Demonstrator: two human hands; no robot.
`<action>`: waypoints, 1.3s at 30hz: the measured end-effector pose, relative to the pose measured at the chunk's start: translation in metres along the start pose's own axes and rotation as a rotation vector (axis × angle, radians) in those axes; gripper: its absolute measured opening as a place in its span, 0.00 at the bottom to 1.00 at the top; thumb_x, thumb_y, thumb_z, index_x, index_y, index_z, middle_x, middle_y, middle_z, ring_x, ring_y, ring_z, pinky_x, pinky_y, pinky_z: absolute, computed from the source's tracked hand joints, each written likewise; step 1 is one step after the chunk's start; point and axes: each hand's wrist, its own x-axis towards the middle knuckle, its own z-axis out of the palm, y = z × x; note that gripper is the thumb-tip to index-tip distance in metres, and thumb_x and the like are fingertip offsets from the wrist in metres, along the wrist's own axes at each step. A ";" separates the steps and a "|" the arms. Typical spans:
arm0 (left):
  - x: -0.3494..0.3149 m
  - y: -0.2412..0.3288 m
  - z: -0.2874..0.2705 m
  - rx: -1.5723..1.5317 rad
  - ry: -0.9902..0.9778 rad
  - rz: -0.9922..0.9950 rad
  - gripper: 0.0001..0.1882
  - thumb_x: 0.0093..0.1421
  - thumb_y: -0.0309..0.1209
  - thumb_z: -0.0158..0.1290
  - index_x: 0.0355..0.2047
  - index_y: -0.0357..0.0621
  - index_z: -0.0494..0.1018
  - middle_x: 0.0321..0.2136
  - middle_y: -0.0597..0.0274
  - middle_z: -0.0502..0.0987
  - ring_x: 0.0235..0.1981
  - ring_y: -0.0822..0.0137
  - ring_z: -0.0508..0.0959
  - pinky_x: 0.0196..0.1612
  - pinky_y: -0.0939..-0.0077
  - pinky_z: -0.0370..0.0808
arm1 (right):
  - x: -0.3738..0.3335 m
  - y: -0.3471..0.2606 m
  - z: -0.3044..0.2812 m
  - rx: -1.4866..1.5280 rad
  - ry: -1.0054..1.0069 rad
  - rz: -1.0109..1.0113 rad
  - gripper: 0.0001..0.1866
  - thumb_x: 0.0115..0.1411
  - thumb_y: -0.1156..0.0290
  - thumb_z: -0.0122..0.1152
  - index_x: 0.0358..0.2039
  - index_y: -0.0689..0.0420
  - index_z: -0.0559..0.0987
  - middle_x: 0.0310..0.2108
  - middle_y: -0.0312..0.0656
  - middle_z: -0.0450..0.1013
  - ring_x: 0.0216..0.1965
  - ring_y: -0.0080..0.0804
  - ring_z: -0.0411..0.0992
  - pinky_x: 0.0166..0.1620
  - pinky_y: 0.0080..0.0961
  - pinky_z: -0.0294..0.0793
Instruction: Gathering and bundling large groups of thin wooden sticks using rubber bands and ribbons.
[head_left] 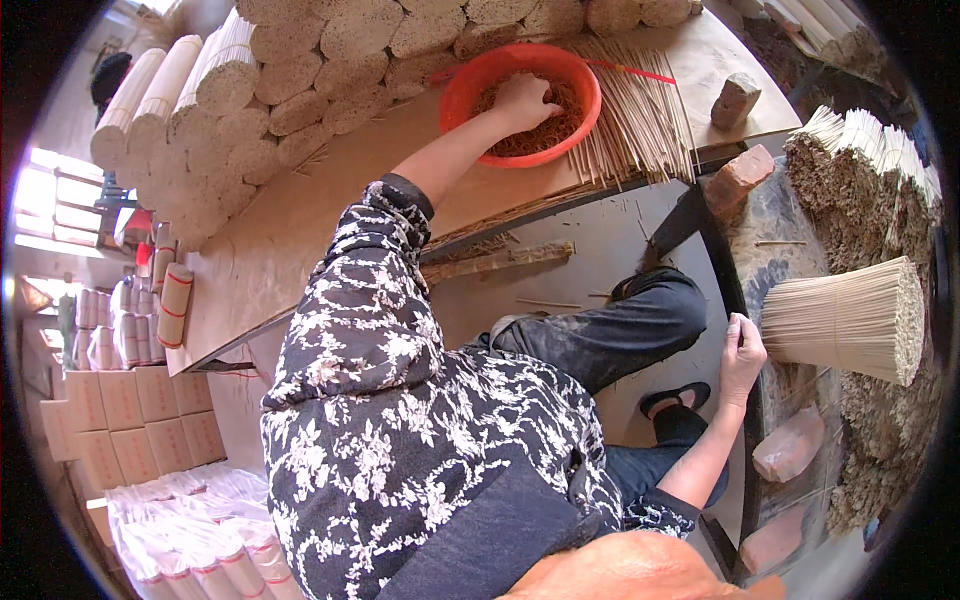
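Strands (562, 128), thin and reddish brown, lie in a red bowl (452, 105) toward the right end of the tabletop (265, 265), between the stacked bundles (355, 75) along the far edge and the near edge. The left hand (523, 100) is inside the bowl, fingertips down at the strands; whether they close on any cannot be told. Loose thin sticks (645, 120) lie side by side just right of the bowl, and a rough brick piece (736, 100) sits by the tabletop's right edge. The right hand (742, 358) is off the tabletop, just beside a flared bundle of pale sticks (845, 318) on a grey ledge (795, 235); its fingers curl toward the thumb, and I cannot tell whether they pinch anything. A reddish block (740, 180) rests at the ledge's far end, and a banded roll (173, 305) is at the tabletop's left end.
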 end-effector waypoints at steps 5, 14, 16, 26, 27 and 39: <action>0.006 -0.015 0.006 -0.199 0.096 0.064 0.15 0.50 0.40 0.61 0.27 0.39 0.80 0.29 0.48 0.79 0.35 0.51 0.79 0.40 0.57 0.74 | -0.001 0.001 0.000 -0.006 -0.020 0.012 0.09 0.63 0.72 0.54 0.38 0.64 0.77 0.34 0.49 0.76 0.35 0.43 0.76 0.40 0.31 0.74; -0.009 -0.036 -0.036 -0.870 -0.119 -0.353 0.10 0.55 0.35 0.59 0.30 0.39 0.79 0.24 0.65 0.77 0.27 0.71 0.74 0.34 0.75 0.70 | 0.000 0.013 0.011 -0.007 -0.033 -0.003 0.09 0.63 0.71 0.54 0.38 0.63 0.77 0.34 0.50 0.76 0.34 0.44 0.75 0.39 0.32 0.74; -0.011 -0.035 -0.039 -1.123 -0.165 -0.346 0.09 0.56 0.36 0.59 0.32 0.43 0.80 0.29 0.67 0.80 0.29 0.73 0.76 0.35 0.77 0.73 | 0.001 0.013 0.015 -0.018 -0.038 -0.013 0.09 0.63 0.70 0.53 0.37 0.63 0.77 0.33 0.50 0.76 0.34 0.44 0.75 0.39 0.32 0.74; -0.016 -0.033 -0.039 -0.969 -0.262 -0.296 0.08 0.58 0.33 0.57 0.32 0.41 0.80 0.27 0.66 0.80 0.27 0.73 0.77 0.32 0.77 0.74 | 0.001 0.012 0.022 -0.090 -0.068 -0.030 0.09 0.63 0.71 0.54 0.37 0.63 0.77 0.34 0.51 0.76 0.34 0.47 0.75 0.38 0.35 0.74; -0.016 -0.032 -0.037 -0.855 -0.194 -0.210 0.08 0.58 0.32 0.58 0.32 0.41 0.80 0.25 0.64 0.80 0.27 0.73 0.77 0.31 0.76 0.74 | 0.001 0.012 0.022 -0.094 -0.064 -0.019 0.09 0.63 0.71 0.54 0.37 0.63 0.77 0.34 0.51 0.76 0.34 0.47 0.75 0.38 0.35 0.74; 0.010 -0.034 -0.005 0.061 -0.092 0.101 0.10 0.56 0.34 0.52 0.32 0.42 0.80 0.31 0.49 0.80 0.37 0.48 0.79 0.40 0.55 0.74 | 0.002 0.002 0.018 -0.094 -0.048 -0.027 0.08 0.62 0.72 0.55 0.36 0.63 0.77 0.33 0.50 0.76 0.33 0.47 0.75 0.38 0.35 0.74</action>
